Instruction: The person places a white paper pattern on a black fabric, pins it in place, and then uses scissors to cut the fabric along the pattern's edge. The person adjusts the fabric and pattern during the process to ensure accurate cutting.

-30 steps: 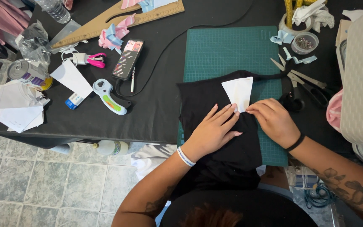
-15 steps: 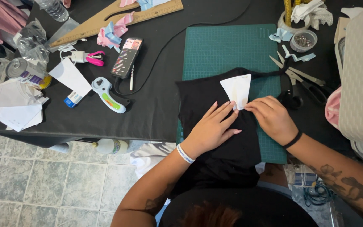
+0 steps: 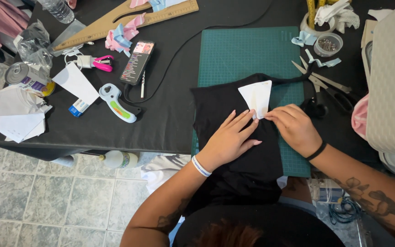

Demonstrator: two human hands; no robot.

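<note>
the left hand lies flat with fingers spread wide on the black fabric piece in the lower centre of the frame, pinning it over the teal gridded cutting mat. the right hand sits just beside it with its fingers curled narrow, their tips pinching the lower point of the white triangular paper pattern piece, which rests on the fabric's upper right part. compared with a second ago little has shifted: the paper's tip has been tucked a touch closer under the right fingertips and the left hand keeps its press in nearly the same spot, which suggests the placing of the paper on the cloth is being fine-tuned rather than finished. the long metal scissors lie untouched at the right, and the white and green rotary cutter sits well apart at the left on the black table covering, beside the dark smartphone.
</note>
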